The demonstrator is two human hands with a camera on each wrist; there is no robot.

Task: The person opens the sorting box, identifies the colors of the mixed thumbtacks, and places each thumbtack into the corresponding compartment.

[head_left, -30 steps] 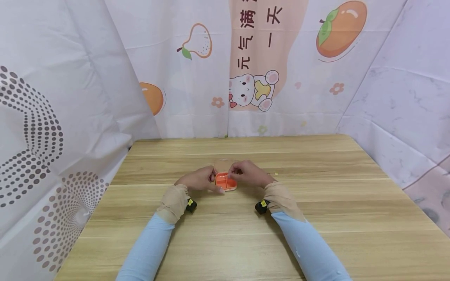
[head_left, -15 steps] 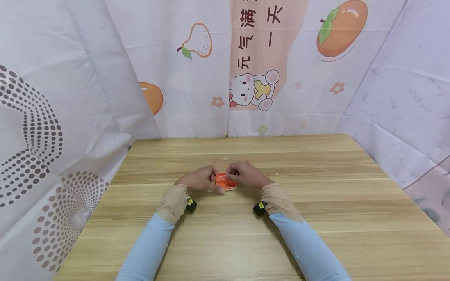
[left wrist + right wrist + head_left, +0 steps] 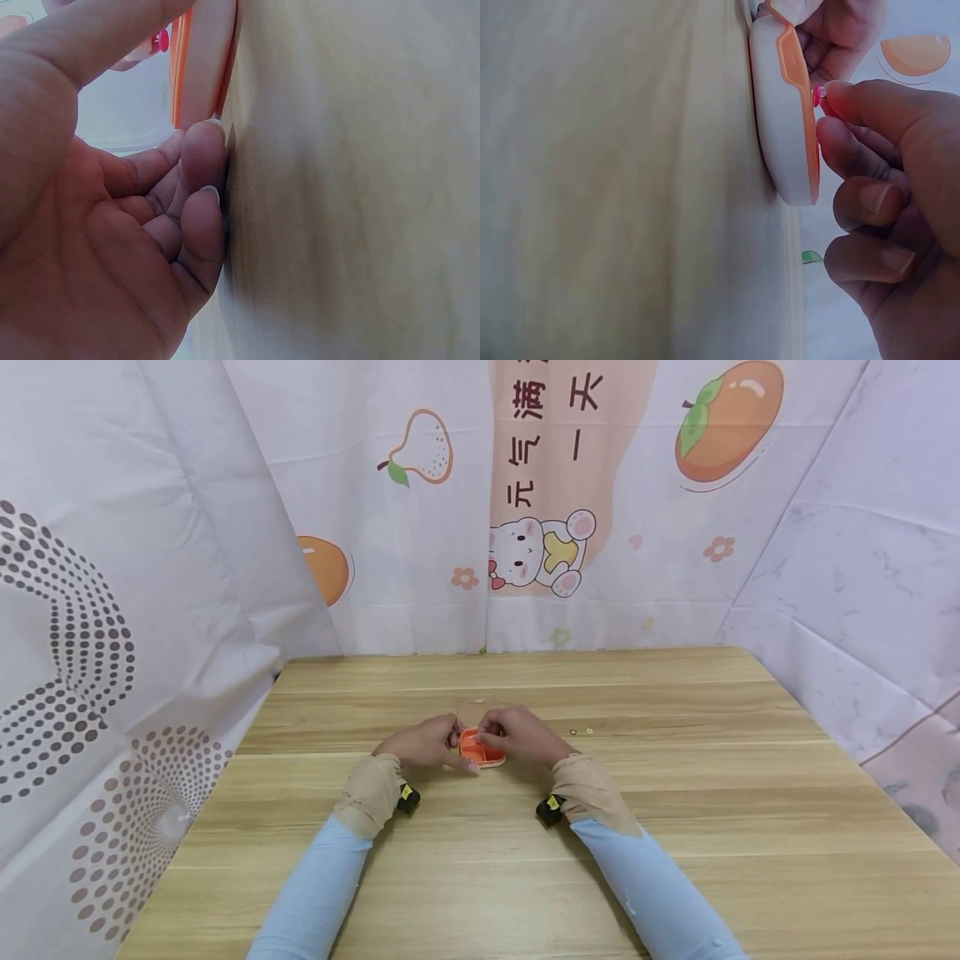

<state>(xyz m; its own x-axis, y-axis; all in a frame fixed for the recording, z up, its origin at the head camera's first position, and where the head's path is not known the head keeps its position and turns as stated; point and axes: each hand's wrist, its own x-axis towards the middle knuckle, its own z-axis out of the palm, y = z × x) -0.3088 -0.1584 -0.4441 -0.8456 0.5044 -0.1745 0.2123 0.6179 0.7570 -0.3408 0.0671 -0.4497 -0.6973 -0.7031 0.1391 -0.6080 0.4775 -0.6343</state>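
Note:
A small orange-lined box (image 3: pixel 474 752) with dividers and a pale outer shell lies on the table, its clear lid (image 3: pixel 471 713) open behind it. My left hand (image 3: pixel 424 743) grips the box at its left side, thumb along the front edge and the other fingers behind, some curled against the tabletop. Over the compartments my right hand (image 3: pixel 527 735) pinches a tiny pinkish-red round piece (image 3: pixel 817 96) between thumb and index finger, close to the orange rim in the right wrist view. That piece also shows beyond the box in the left wrist view.
On the wooden table (image 3: pixel 675 827), right of my right hand, lie a small dark ring-like piece (image 3: pixel 573 732) and a yellow one (image 3: pixel 589 731). A printed cloth (image 3: pixel 420 610) hangs behind the table's far edge.
My right hand has shifted slightly left over the box, uncovering the small dark piece on the table more. My left hand and the box have stayed in place.

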